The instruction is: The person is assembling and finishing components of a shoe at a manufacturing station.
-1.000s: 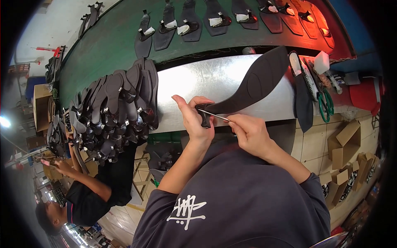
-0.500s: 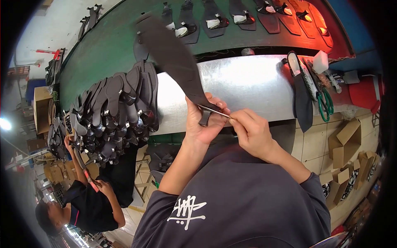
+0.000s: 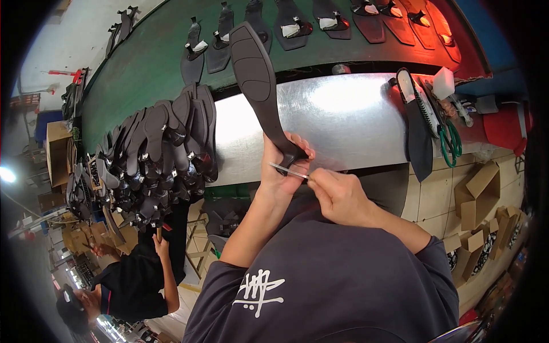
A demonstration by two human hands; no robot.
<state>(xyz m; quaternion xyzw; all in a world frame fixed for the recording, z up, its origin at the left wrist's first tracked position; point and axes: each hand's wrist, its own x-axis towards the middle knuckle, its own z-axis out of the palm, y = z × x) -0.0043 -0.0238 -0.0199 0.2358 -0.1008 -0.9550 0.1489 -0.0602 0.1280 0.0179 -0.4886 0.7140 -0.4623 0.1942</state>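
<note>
Head view: I see left grip (image 3: 277, 180) holding heeled sole (image 3: 260, 94), right grip (image 3: 337, 194) pinching thin metal tool (image 3: 290, 171) over the heel (image 3: 288, 159).

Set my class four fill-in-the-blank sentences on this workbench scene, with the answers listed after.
1. Of the left hand and right hand, the thin tool is held by the ____ one.
2. The dark sole points its broad end ____ the dark shirt.
3. The scissors have ____ handles.
4. The piled soles are by the ____ end of the metal tabletop.

Missing words: right; away from; green; left
</note>
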